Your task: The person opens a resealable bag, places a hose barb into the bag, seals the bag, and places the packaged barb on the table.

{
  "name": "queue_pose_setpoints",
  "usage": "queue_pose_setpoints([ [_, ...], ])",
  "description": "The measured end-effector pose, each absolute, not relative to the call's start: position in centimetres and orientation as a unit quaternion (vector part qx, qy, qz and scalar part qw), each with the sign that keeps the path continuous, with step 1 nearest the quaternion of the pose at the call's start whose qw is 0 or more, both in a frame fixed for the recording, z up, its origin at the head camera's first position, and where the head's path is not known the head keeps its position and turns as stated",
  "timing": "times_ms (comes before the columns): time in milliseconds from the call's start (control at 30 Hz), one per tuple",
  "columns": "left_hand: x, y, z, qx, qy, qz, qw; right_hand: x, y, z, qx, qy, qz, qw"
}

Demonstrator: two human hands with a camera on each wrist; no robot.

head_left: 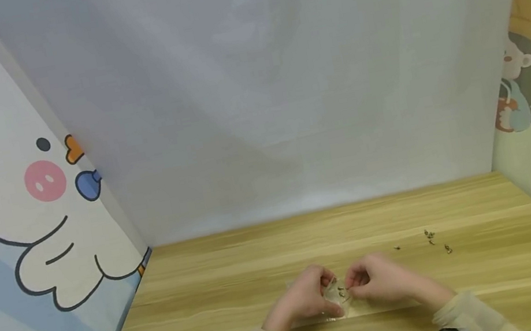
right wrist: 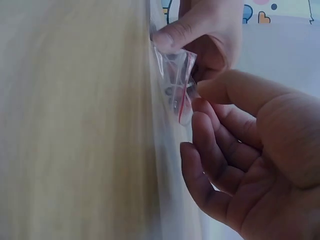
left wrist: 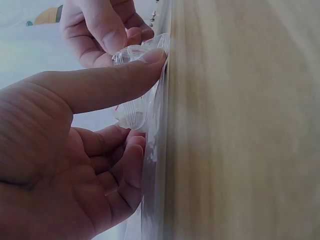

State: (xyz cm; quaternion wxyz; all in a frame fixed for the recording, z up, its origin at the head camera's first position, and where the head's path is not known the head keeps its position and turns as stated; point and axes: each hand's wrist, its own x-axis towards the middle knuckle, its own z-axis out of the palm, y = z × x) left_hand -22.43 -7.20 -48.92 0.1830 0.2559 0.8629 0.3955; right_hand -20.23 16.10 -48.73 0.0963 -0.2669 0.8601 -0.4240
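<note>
A small clear zip bag (right wrist: 174, 75) with a red line along its mouth lies low over the table, and a few small metal pieces that look like screws (head_left: 342, 292) show inside it. My left hand (head_left: 309, 294) holds the bag from the left, thumb on one edge and fingertips on the other, its mouth spread apart. At the mouth, my right hand (head_left: 382, 279) pinches a small metal screw (right wrist: 191, 84) between thumb and forefinger; the fingertips partly hide it. The right hand's other fingers are bent and touch nothing.
Several more small metal screws (head_left: 430, 235) lie scattered on the wooden table (head_left: 221, 278) to the right, beyond my right hand. Clear plastic film lies flat under the bag. A pale curtain (head_left: 286, 97) closes off the back, with printed panels at both sides.
</note>
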Motion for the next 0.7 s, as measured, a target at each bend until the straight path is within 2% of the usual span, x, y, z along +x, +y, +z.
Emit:
queue_pose_setpoints([
  [333, -22.45, -7.07, -48.62, 0.254, 0.866, 0.389, 0.184, -20.31, 15.25, -49.07, -0.250, 0.852, -0.454, 0.076],
  [700, -22.44, -7.14, -48.94, 0.255, 0.876, 0.370, 0.176, -20.32, 15.01, -49.34, -0.259, 0.837, -0.474, 0.091],
])
